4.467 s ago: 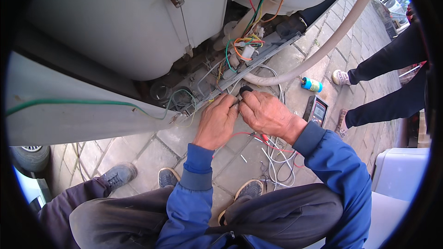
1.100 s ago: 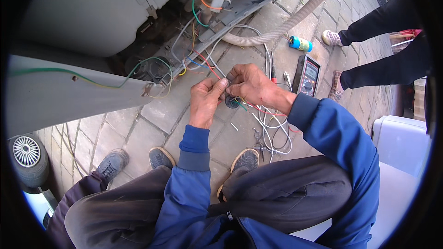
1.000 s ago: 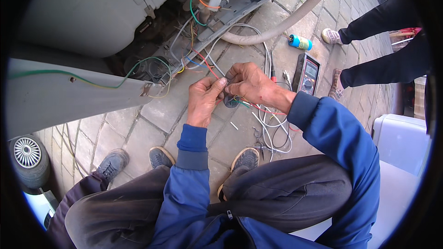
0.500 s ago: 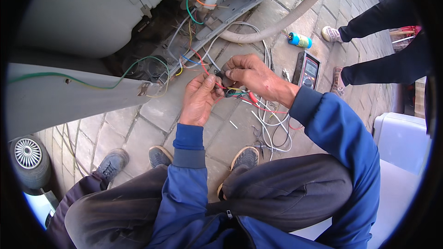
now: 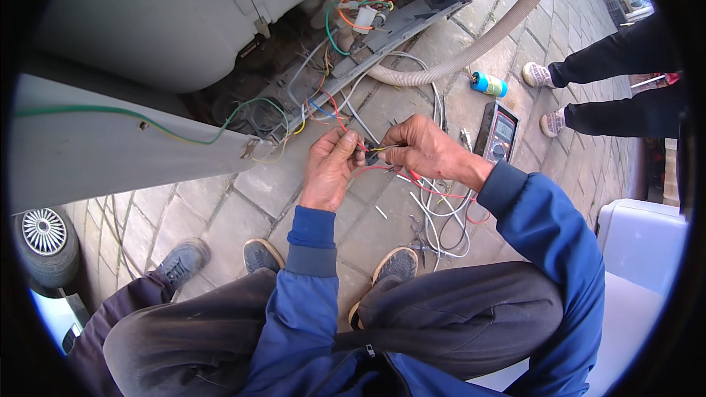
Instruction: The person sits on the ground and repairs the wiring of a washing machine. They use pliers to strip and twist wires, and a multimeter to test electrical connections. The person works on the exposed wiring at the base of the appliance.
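Observation:
Thumb and fingers of my left hand point(image 5: 327, 173) are pinched on a red wire point(image 5: 338, 112) that runs down from the base of a large grey appliance point(image 5: 132, 29). Close beside it, my right hand point(image 5: 432, 151) pinches a thin yellow wire point(image 5: 379, 149). A small dark piece point(image 5: 371, 156) sits between the two sets of fingertips; its kind cannot be made out. Below the hands, a red test lead point(image 5: 441, 192) curves over the paving. The tips of the wires are partly hidden by my fingers.
A ribbed hose point(image 5: 471, 59) leaves the appliance. Right of my hands lie a multimeter point(image 5: 500, 136) and a blue cylinder point(image 5: 489, 84). White cables point(image 5: 434, 209) and pliers point(image 5: 418, 241) rest near my shoe. A person's dark trouser legs point(image 5: 614, 114) stand at right; a wheel point(image 5: 45, 239) is at left.
The view has shifted, so the surroundings appear farther right and lower. My right hand has lowered and turned, its fingers now pointing toward the left hand with the yellow wire in them.

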`<state>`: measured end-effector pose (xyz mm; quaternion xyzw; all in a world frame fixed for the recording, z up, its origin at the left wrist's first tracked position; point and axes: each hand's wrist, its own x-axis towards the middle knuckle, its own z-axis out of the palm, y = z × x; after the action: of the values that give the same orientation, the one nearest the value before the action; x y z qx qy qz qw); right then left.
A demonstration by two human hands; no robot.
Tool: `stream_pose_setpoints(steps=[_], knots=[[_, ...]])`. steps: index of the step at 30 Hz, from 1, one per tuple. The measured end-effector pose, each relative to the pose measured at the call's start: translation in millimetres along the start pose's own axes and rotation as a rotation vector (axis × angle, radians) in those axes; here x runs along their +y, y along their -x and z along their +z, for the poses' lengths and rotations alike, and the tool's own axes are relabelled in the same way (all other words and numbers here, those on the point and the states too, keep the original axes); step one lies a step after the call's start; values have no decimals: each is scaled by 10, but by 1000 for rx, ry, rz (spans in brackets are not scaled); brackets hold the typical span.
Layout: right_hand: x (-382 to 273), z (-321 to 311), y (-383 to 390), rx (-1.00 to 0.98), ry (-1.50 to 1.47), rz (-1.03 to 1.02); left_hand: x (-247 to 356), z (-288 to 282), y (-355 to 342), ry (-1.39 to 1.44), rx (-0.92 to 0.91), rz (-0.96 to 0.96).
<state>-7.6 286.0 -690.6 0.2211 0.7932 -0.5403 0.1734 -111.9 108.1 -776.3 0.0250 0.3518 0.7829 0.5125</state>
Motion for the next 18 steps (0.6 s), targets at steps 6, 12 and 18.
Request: stream_pose_setpoints(steps=[6, 12, 18], knots=[[-110, 37, 44, 1, 149, -3, 31, -114, 2, -259, 102, -9], [80, 128, 58, -24, 142, -5, -29, -131, 10, -418, 24, -51], [141, 75, 43, 29, 153, 81, -37, -276, 20, -425, 128, -4]])
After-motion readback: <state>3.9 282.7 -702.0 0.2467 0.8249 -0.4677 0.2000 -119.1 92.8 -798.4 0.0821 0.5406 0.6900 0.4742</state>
